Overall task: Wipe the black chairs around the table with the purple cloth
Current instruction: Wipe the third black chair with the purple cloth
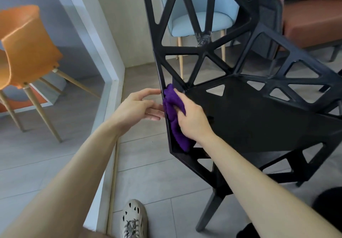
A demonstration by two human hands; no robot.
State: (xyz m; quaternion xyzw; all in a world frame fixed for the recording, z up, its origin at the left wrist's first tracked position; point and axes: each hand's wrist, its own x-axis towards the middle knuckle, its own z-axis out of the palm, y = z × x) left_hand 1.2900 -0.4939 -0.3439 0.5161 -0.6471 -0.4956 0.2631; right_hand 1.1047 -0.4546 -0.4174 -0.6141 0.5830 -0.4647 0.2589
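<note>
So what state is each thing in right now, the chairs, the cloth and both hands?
Black chair: on the floor, left seat edge under the cloth.
Purple cloth: bunched, pressed against that edge.
Right hand: grips the cloth.
Left hand: open, fingertips at the chair's edge.
Orange chair: standing, untouched.
Light blue chair: standing behind, untouched.

Grey floor tiles (148, 182) lie below the right hand (193, 121) and its grip; far left of it, 1 orange chair (27, 43) on pale wooden legs stands behind a white-framed glass partition (111, 75); beyond the grip, 1 light-blue chair (203, 21); upper right, a brown sofa (314, 15).
</note>
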